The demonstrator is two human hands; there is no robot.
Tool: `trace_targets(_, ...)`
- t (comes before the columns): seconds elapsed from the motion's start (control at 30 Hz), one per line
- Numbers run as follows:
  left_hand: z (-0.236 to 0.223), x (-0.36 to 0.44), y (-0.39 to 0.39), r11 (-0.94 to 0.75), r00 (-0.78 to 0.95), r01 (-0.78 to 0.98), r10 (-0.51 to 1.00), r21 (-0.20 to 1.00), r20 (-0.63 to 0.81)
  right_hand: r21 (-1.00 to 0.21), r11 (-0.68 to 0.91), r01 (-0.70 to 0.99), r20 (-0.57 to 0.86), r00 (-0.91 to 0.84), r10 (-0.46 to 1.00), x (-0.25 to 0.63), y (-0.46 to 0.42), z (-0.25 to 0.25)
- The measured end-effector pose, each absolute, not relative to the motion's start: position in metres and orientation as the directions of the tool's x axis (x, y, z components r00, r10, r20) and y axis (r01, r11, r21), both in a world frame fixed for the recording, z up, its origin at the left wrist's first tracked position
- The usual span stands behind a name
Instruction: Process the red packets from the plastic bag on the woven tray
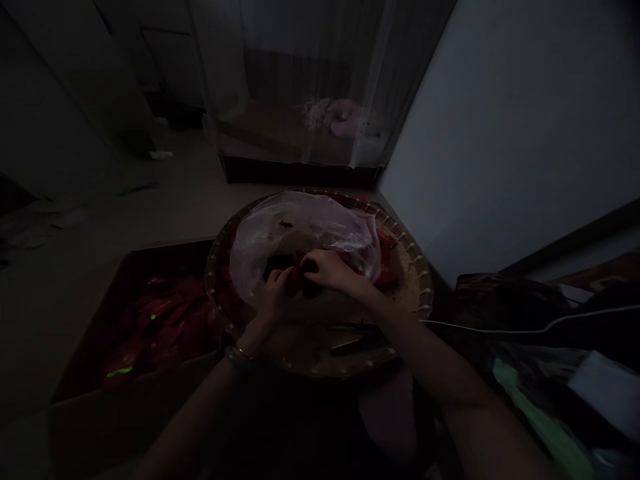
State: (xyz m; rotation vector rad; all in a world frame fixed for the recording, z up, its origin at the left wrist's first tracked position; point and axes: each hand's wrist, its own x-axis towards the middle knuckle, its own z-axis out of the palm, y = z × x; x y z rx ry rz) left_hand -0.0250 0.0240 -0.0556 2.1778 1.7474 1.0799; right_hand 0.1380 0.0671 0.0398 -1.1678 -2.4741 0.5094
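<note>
Dimly lit as the room is, I can see both hands busy over a round woven tray [419,293], and between them sits a small dark red piece [294,283]. The right hand [330,270] comes in from the side, its thumb and fingers pinched together on the top of that piece. The left hand [273,295] has its fingers curled against the other side, clamped on it too as far as the gloom lets me judge; the exact contact of each fingertip I cannot tell. Bracelets [240,355] circle the left wrist.

Just beyond the hands a clear plastic bag [310,210] lies puffed up in the tray, with something dark in its opening, too murky to make out. More red pieces [387,257] lie beside the bag, near the tray's right rim. Nearer the person, what look like scissors [346,346] rest on the tray, below the right hand.

To the left of the tray stands an open box [95,333] holding a heap of red packets [173,320]. Off to the right, a white cord [500,331] runs above a green cloth [543,417].
</note>
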Motion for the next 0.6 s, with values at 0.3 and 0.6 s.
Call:
trace_targets(0.3,-0.053,-0.024,0.024,-0.287,0.027,0.812,0.888,0.507,0.459,-0.731,0.518,0.444,0.187,-0.6,0.778,0.147,0.068,0.03)
trace_targets(0.6,-0.056,-0.025,0.026,-0.307,0.036,0.792,0.886,0.528,0.462,-0.877,0.305,0.37,0.016,-0.614,0.789,0.153,0.078,0.011)
